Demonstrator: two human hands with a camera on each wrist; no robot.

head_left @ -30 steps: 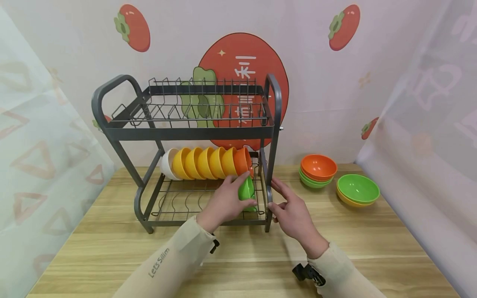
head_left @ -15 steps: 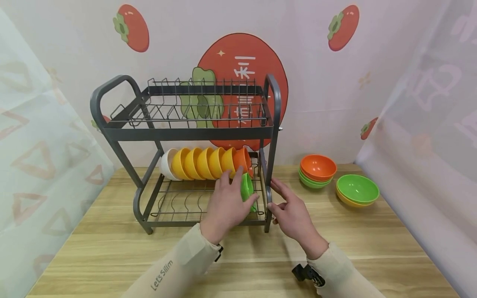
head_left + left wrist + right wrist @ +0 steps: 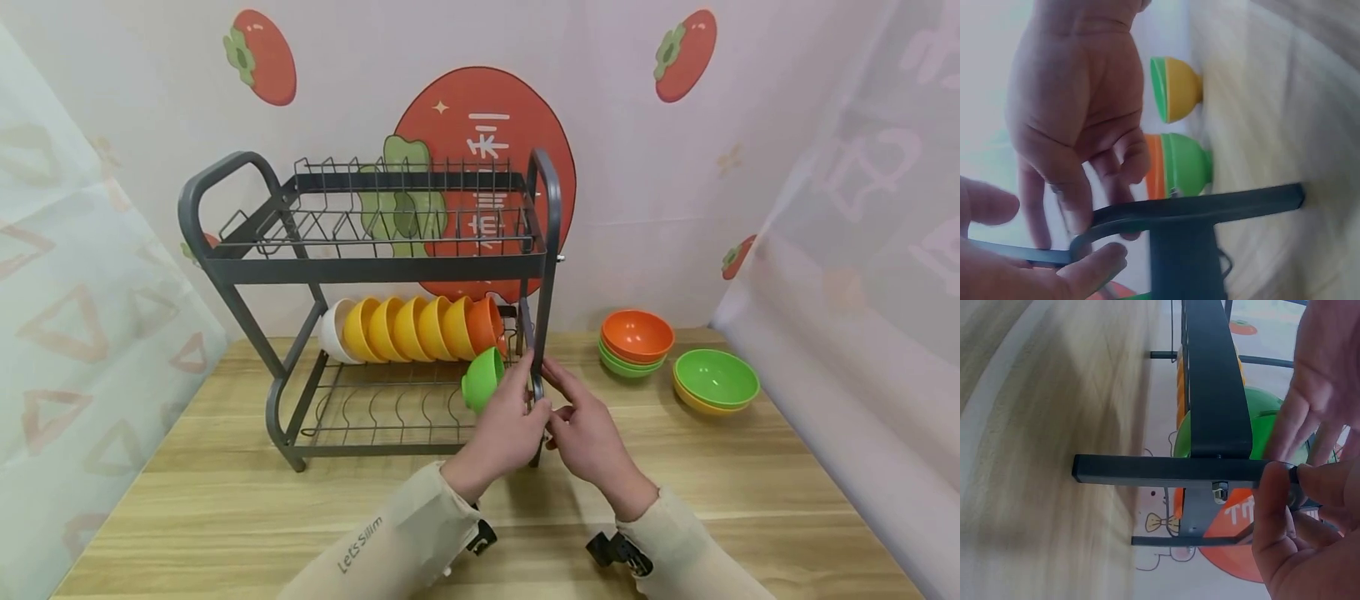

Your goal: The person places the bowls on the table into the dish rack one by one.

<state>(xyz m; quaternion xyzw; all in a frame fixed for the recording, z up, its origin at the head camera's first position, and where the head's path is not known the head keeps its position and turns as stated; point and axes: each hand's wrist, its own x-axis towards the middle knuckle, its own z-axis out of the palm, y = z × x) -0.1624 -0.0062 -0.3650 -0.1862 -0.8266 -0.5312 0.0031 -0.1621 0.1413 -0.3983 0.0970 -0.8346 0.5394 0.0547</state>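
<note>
A two-tier dark metal dish rack (image 3: 390, 268) stands on the table. My left hand (image 3: 504, 425) is at its right front post, thumb and fingers about the post. From the outer side my right hand (image 3: 596, 442) pinches that post, its fingers partly hidden. Just left of my left hand a green bowl (image 3: 482, 379) sits tilted on its side in the lower tier, partly covered by the hand. Behind it runs a row of bowls on edge: a white bowl (image 3: 335, 333), several yellow bowls (image 3: 408, 332) and an orange bowl (image 3: 486, 327).
Right of the rack, an orange bowl (image 3: 637, 335) is stacked on green ones (image 3: 630, 368), and a green bowl (image 3: 717, 377) sits in a yellow one (image 3: 705, 403). The wooden table (image 3: 225, 533) meets a patterned cloth backdrop (image 3: 637, 167) behind.
My left hand has let go of the green bowl and moved right to the rack's post. The green bowl now leans further left. My right hand stays at the post.
</note>
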